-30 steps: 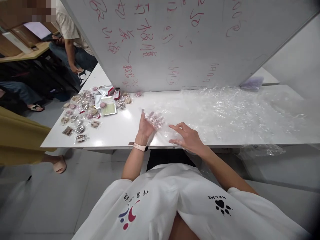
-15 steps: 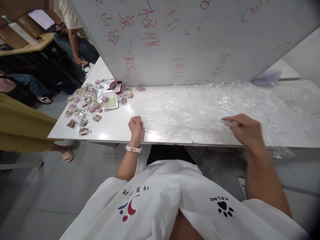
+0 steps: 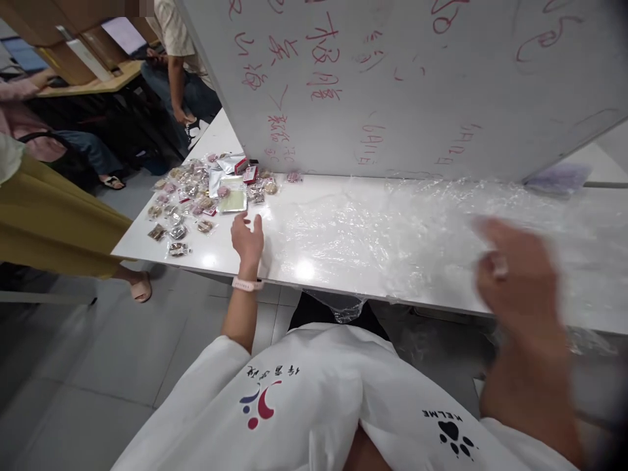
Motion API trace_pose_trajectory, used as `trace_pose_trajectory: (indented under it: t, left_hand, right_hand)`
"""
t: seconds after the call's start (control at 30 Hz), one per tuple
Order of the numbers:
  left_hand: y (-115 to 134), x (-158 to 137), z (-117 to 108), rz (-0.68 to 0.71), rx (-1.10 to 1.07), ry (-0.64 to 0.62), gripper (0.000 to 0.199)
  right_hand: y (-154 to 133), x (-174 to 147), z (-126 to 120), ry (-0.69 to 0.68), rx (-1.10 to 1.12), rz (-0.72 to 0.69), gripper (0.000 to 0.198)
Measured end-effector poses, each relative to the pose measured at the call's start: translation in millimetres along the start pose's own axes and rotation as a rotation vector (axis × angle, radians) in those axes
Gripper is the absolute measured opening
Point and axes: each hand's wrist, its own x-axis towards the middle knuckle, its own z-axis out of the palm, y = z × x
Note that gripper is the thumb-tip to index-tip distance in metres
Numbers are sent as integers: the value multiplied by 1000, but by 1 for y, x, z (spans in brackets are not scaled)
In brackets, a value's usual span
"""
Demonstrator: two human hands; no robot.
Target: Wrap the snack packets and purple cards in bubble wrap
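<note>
Clear plastic film (image 3: 343, 242) lies crinkled over the white table (image 3: 216, 252), and a flap of it hangs over the front edge before me. At the film's left end is my left hand (image 3: 246, 239), its fingers apart and nothing held in them. My right hand (image 3: 523, 281), smeared by motion, is above the film on the right. Its fingers look curled around something small and pale, too blurred to name. Just beyond my left hand are several small wrapped snacks (image 3: 205, 226) and flat foil packets (image 3: 232, 201).
A whiteboard (image 3: 373, 85) with red writing stands along the table's back edge. Purplish plastic (image 3: 559, 178) lies behind its right end. At left, a person in a mustard skirt (image 3: 63, 209) stands by the table; other people sit farther back near a desk (image 3: 93, 82).
My left hand has let go of the film's left end, opened and moved left. My right hand has moved right and nearer. The film has slackened, and part now droops over the front edge.
</note>
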Motion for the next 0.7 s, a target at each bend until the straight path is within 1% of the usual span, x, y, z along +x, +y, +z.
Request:
trace_pose_trajectory:
  t: [0.03,0.07,0.1,0.13,0.17,0.2,0.23,0.27,0.33,0.43,0.53,0.6,0.67,0.7]
  left_hand:
    - [-4,18,4,9,19,48,30]
    - [-9,36,8,13,47,65,28]
    - [-14,53,12,23,82,56,30]
    - [-20,68,16,37,129,26,36]
    - [-25,81,19,54,188,-25,44]
    - [-30,92,21,72,259,-90,51]
    - [-35,100,22,85,339,-159,57]
    - [-39,107,23,91,422,-223,62]
    - [-44,116,23,90,563,-312,71]
    - [-45,124,25,109,679,-324,76]
    - [-38,134,28,154,747,-333,64]
    - [-32,145,27,166,787,-371,53]
    - [-28,161,19,164,800,-394,40]
    - [-27,170,12,167,783,-383,34]
  right_hand:
    - [-24,7,33,3,-13,-131,55]
    - [-43,13,67,-130,16,-242,54]
    - [-57,18,101,-268,26,-309,52]
    - [-64,21,132,-359,4,-330,51]
    - [-66,24,159,-404,-36,-321,50]
    - [-64,25,180,-440,-80,-308,50]
    - [-58,25,196,-454,-120,-293,51]
    - [-52,24,206,-456,-153,-284,52]
    - [-40,21,215,-445,-191,-287,53]
    - [-33,17,213,-408,-213,-303,52]
    - [-36,16,211,-383,-219,-313,50]
    - [-38,17,212,-375,-221,-314,49]
    - [-39,17,213,-371,-218,-311,49]
    - [-39,17,213,-370,-214,-310,48]
